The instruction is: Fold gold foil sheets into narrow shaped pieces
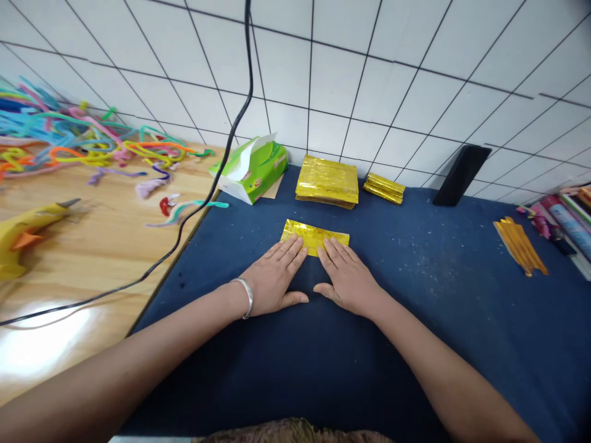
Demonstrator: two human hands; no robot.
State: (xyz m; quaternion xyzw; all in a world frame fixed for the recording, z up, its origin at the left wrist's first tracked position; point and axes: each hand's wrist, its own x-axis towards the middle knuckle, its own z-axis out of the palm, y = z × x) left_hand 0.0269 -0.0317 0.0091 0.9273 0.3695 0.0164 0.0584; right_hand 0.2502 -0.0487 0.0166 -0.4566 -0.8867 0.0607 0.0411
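Observation:
A strip of shiny gold foil paper [314, 236] lies on the dark blue cloth [295, 369]. Flat on its left part rest the fingers of my left hand [273, 271], thumb stretched out to the side; a silver bangle circles that wrist. My right hand [348, 277] presses the right part of the same strip with straight fingers. The fingertips cover the strip's near edge. Behind it stands a stack of gold foil paper [327, 180], and a small folded gold foil piece [384, 188] sits to the right of the stack.
A green tissue pack [258, 169] stands by the tiled wall. A black phone-like slab [462, 176] leans there too. On the right lie gold strips [521, 246] near books [570, 221]. The wooden table [101, 246] holds pipe cleaners [92, 138], a yellow glue gun [28, 237] and a black cable [178, 237].

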